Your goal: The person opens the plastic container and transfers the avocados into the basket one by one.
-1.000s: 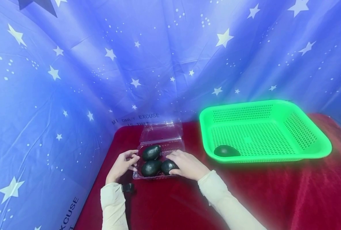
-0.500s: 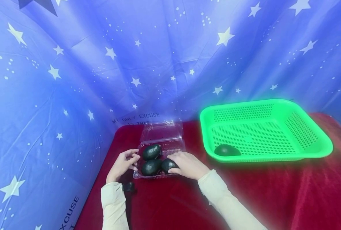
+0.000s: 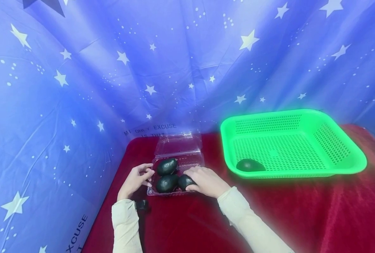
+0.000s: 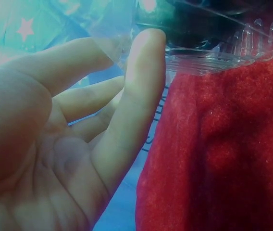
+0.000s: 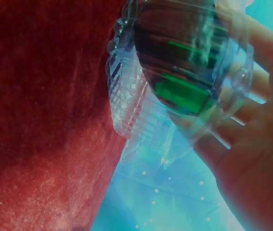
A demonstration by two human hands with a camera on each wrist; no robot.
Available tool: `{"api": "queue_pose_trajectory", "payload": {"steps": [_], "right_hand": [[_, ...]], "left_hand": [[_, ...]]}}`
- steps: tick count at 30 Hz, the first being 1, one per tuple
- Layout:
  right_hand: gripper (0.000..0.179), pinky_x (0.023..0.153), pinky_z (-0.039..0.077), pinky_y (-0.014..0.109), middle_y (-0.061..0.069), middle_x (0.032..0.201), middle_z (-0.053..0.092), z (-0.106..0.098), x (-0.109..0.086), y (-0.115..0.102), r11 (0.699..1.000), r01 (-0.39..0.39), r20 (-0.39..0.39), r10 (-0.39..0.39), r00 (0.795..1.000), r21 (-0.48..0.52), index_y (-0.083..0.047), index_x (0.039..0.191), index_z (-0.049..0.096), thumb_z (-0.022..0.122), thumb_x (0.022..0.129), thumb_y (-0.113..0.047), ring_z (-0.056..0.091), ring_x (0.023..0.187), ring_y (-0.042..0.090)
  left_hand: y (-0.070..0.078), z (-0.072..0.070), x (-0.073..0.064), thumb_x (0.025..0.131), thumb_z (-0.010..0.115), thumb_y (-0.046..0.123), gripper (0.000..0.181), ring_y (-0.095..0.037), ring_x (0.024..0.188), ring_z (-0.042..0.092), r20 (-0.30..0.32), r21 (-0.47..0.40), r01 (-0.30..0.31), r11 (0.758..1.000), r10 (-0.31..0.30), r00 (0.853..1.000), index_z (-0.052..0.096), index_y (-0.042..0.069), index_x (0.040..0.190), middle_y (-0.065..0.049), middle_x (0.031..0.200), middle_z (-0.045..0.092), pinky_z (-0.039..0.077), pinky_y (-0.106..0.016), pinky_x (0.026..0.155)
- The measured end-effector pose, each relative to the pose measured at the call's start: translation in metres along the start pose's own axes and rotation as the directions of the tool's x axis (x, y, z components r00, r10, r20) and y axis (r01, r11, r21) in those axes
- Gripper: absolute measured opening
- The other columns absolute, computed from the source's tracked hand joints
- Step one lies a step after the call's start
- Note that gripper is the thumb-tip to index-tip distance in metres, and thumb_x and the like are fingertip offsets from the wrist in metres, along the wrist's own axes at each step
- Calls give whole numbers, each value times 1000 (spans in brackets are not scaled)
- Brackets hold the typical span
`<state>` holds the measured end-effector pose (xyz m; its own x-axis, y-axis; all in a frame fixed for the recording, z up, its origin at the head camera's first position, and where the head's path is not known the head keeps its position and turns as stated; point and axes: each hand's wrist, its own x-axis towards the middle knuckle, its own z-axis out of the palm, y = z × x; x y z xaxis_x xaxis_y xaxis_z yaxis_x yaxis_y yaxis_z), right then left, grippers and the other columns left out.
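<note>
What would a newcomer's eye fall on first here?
Most likely the bright green plastic basket on the right, with one dark green oval fruit in its near left corner. Next, the open clear plastic box on the red velvety cloth, holding three more such fruits, the left hand at its left edge and the right hand on the rightmost fruit. Behind hangs a blue fabric backdrop with white stars.

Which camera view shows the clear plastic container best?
The head view: it shows the clear plastic container nearly whole, lid open, three dark fruits inside. The left wrist view catches just a cropped edge; the right wrist view, its ribbed side up close, cut off at the top.
</note>
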<state>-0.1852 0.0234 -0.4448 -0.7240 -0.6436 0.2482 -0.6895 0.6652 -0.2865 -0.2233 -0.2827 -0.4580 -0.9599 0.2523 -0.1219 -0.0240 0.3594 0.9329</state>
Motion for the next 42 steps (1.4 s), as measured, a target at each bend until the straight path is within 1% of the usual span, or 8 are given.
{"api": "queue_pose_trajectory", "payload": {"steps": [5, 13, 18, 25, 30, 37, 42], "right_hand": [[50, 94, 55, 40, 8, 118, 67, -3, 0, -1, 1000, 0, 9, 0, 1000, 1, -9, 123, 66, 78, 85, -39, 62, 111, 25], [50, 92, 57, 41, 9, 120, 67, -3, 0, 0, 1000, 7, 6, -7, 1000, 6, -8, 123, 65, 79, 84, -37, 61, 113, 25], [50, 91, 57, 39, 8, 119, 67, -6, 0, 0, 1000, 16, -9, -16, 1000, -3, -9, 123, 65, 79, 84, -37, 61, 111, 24], [50, 88, 58, 38, 6, 114, 67, -14, 1, 0, 999, 36, -40, -36, 999, -13, -11, 122, 65, 80, 83, -37, 60, 105, 21], [50, 89, 57, 37, 5, 114, 66, -18, 1, 0, 999, 34, -37, -35, 999, -14, -12, 124, 64, 80, 83, -36, 60, 105, 21], [53, 89, 58, 38, 7, 115, 67, -25, 0, -1, 999, 40, -62, -41, 997, -16, -10, 124, 64, 82, 81, -35, 61, 105, 23], [53, 89, 57, 38, 6, 116, 66, -29, 0, -1, 999, 36, -66, -37, 997, -15, -11, 126, 64, 81, 82, -35, 60, 106, 22]], "left_hand": [[1, 0, 0, 96, 63, 4, 47, -14, 71, 60, -1, 1, 5, 1000, -5, 1000, 47, -11, 138, -31, 106, 58, 62, -32, 61], [0, 0, 0, 96, 63, 5, 48, -14, 71, 60, -2, 6, 3, 1000, -3, 1000, 47, -12, 138, -31, 106, 58, 62, -32, 61], [1, 0, 0, 96, 63, 5, 48, -14, 71, 60, -2, 1, 0, 1000, 0, 1000, 47, -12, 138, -31, 106, 58, 62, -32, 61], [0, 0, 0, 96, 64, 6, 48, -14, 71, 60, -3, 2, 0, 1000, 0, 1000, 48, -12, 137, -29, 105, 59, 62, -33, 61], [0, 0, 0, 96, 64, 7, 49, -14, 70, 60, -3, 0, -1, 1000, 1, 1000, 47, -12, 138, -30, 106, 58, 62, -32, 61], [-1, -1, 1, 96, 64, 6, 48, -14, 70, 60, 0, -1, -2, 1000, 2, 1000, 47, -11, 138, -31, 105, 58, 62, -32, 61], [-1, -1, 1, 96, 64, 6, 49, -14, 70, 60, -2, -2, -1, 1000, 1, 1000, 47, -11, 138, -30, 105, 58, 62, -33, 61]]}}
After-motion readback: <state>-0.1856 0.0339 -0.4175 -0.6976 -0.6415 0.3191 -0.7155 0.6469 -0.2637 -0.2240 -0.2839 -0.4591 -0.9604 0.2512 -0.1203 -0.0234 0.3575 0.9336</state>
